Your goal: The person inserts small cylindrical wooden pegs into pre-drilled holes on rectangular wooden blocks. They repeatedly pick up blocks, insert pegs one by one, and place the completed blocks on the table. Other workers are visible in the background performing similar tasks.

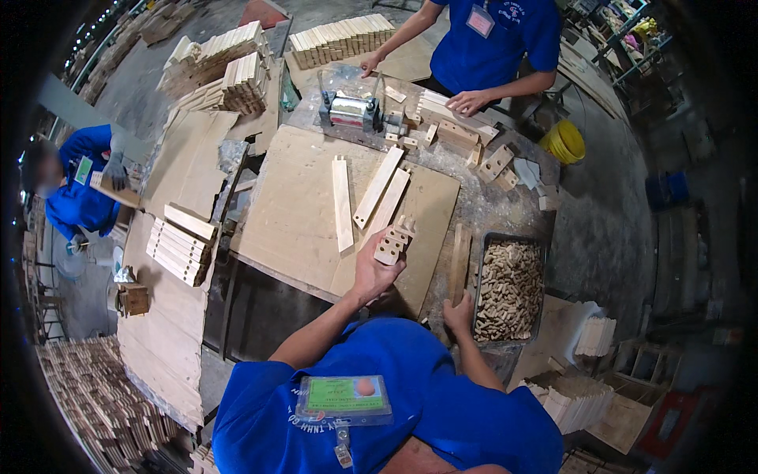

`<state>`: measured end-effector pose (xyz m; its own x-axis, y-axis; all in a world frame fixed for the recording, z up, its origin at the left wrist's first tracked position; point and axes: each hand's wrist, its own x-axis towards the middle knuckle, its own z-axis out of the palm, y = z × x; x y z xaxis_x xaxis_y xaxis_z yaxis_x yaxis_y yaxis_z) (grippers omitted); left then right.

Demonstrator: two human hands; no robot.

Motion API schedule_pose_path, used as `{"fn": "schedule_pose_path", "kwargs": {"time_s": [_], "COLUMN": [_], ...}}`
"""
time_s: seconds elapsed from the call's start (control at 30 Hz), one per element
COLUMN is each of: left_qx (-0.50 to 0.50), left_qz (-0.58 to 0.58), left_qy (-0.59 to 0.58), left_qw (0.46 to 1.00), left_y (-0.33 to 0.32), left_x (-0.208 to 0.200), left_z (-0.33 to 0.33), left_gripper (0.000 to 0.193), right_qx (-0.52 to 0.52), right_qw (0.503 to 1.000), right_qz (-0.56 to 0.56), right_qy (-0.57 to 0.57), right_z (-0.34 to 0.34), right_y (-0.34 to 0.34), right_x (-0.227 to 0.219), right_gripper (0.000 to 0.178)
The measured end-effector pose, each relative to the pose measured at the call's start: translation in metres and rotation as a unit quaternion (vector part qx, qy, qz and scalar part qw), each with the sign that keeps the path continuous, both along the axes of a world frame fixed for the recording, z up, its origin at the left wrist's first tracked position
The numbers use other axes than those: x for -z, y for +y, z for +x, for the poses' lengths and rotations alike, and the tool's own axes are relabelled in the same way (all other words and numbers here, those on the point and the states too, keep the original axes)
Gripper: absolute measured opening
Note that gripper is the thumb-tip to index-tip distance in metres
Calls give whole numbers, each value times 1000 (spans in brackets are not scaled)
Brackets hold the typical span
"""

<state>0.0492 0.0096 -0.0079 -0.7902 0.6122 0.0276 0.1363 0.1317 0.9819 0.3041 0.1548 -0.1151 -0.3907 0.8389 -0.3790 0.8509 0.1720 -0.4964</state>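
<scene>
My left hand (377, 272) is closed around a pale wooden block (389, 248) with dark round holes in its face and short pegs standing out at its far end. My right hand (458, 313) grips the near end of a flat wooden stick (459, 265), just left of a dark tray (477, 288) heaped with wooden dowels (509, 288). Beyond my left hand, a cardboard sheet (292, 205) bears a few light wooden slats, among them one slat (342, 204) lying apart and another (379, 186) slanting beside its neighbour.
Across the table a co-worker (493, 47) in blue rests a hand near wooden pieces (454, 118). A metal clamp-like device (352, 110) stands there. Another person (83, 182) works at the left. Stacked slats (178, 249) lie on the left bench; a yellow bucket (563, 142) stands at right.
</scene>
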Motion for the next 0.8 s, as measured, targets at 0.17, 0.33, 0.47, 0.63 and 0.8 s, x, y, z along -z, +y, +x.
{"fn": "schedule_pose_path", "kwargs": {"time_s": [0.17, 0.33, 0.47, 0.63, 0.8], "left_qx": [3, 0, 9, -9, -3], "left_qz": [-3, 14, 8, 16, 9], "left_qy": [16, -13, 9, 41, 40], "left_qw": [1000, 1000, 1000, 999, 999], "left_y": [1, -1, 4, 3, 6], "left_x": [9, 5, 3, 10, 8], "left_z": [1, 5, 8, 7, 8], "left_gripper": [71, 69, 69, 67, 67], "right_qx": [5, -125, -255, -288, -284], "right_qw": [948, 894, 916, 936, 907], "right_qz": [-108, 67, 103, 8, 144], "right_qy": [298, 425, 292, 202, 275], "right_z": [-2, -34, -15, -25, -20], "right_y": [11, 22, 28, 35, 15], "right_x": [-74, -203, -207, -249, -206], "right_gripper": [70, 72, 72, 69, 74]}}
